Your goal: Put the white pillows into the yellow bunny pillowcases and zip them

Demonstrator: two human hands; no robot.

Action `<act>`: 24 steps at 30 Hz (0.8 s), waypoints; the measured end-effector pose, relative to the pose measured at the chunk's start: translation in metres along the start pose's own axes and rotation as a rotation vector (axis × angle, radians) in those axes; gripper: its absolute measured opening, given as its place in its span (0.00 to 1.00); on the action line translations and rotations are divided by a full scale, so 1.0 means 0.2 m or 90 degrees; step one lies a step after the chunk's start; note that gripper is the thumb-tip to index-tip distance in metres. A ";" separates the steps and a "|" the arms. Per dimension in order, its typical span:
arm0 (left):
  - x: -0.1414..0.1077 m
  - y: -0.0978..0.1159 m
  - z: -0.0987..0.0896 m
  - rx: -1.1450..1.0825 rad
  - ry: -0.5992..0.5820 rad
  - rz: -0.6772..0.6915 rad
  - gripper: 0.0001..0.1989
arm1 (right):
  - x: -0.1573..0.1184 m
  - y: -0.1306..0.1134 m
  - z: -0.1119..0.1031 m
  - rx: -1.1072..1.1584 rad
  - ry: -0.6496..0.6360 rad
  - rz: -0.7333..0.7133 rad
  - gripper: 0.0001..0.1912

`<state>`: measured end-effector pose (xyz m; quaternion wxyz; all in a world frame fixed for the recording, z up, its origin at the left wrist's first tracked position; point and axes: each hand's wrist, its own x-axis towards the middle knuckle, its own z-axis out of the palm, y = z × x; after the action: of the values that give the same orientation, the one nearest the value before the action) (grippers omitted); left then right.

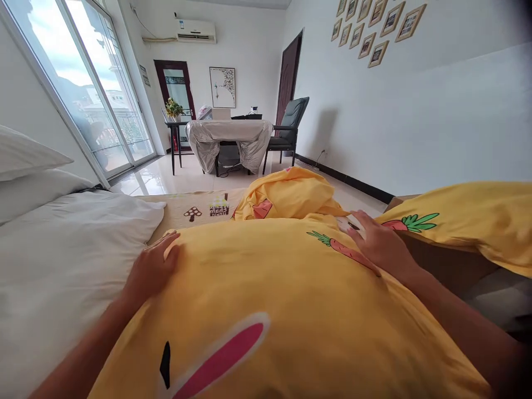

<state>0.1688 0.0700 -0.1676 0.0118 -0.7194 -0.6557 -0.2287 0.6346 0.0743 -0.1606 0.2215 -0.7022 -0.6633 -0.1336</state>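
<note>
A plump yellow pillow (257, 277) with a carrot and a pink rabbit ear printed on it fills the near middle of the view. My left hand (155, 263) rests against its far left edge, fingers stretched out and thumb apart. On the opposite side, my right hand (380, 244) lies along the far right edge with its fingers extended, beside the printed carrot. Both hands touch the pillow without closing round it. Just beyond it is a bunched yellow cloth (295, 194) with carrot prints.
White pillows (75, 249) lie at the left. More yellow carrot-print fabric (477, 216) drapes over a brown cardboard box (440, 257) at the right. A patterned beige mat (178, 208) lies beyond. Farther back stand a covered table (228, 130) and a black chair (288, 130).
</note>
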 end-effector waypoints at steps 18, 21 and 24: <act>-0.60 -0.33 0.23 0.094 -0.055 0.210 0.32 | -0.45 -0.01 0.16 0.038 -0.092 -0.129 0.28; -0.69 -0.47 0.24 0.034 -0.062 0.118 0.31 | -0.54 0.18 0.20 0.062 -0.098 -0.046 0.30; -0.73 -0.54 0.20 -0.026 -0.076 0.028 0.31 | -0.59 0.34 0.22 0.136 -0.124 0.079 0.32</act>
<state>0.0743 -0.0387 -0.2839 -0.0373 -0.7459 -0.6347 -0.1985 0.6872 -0.0085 -0.2657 0.2376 -0.7241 -0.6471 0.0204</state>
